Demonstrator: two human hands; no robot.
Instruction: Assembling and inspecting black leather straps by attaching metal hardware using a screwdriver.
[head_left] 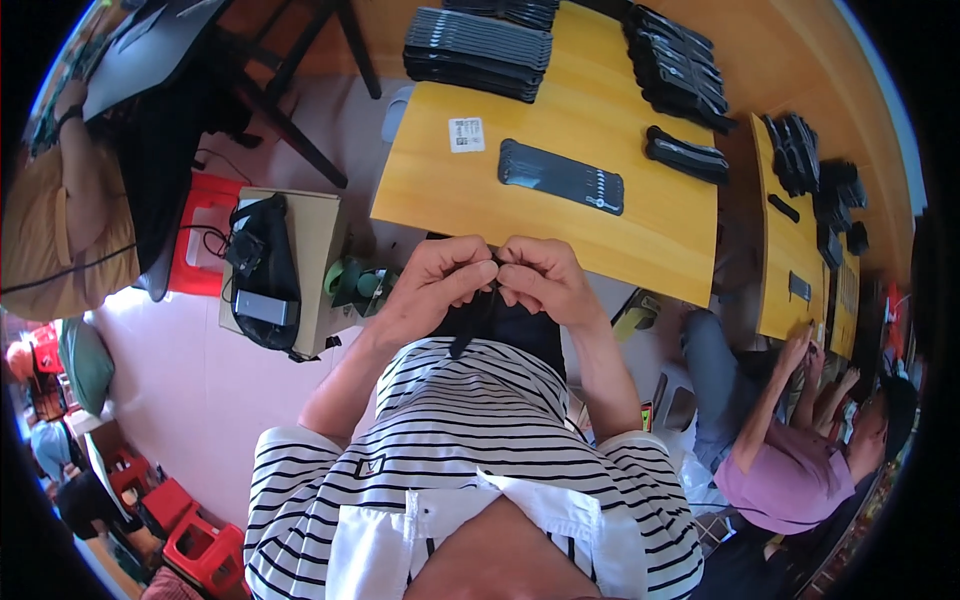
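Close in front of my chest, my left hand (443,284) and my right hand (545,280) meet with thumbs and fingertips pinched together. Between them they hold a thin black strap (462,342), whose loose end dangles below the fingers against my striped shirt. The part in the pinch is mostly hidden. Beyond my hands, on the yellow table (430,190), lies a flat dark package (560,176) with a row of small light marks at its right end. Left of it is a white printed label (466,135).
Stacked black packages (477,55) and a bundled pile (680,65) stand at the table's far side, with a smaller bundle (687,155) at right. A cardboard box (318,270) bearing a black bag stands left. Another person (800,470) works at right; a second person's arm (90,190) shows left.
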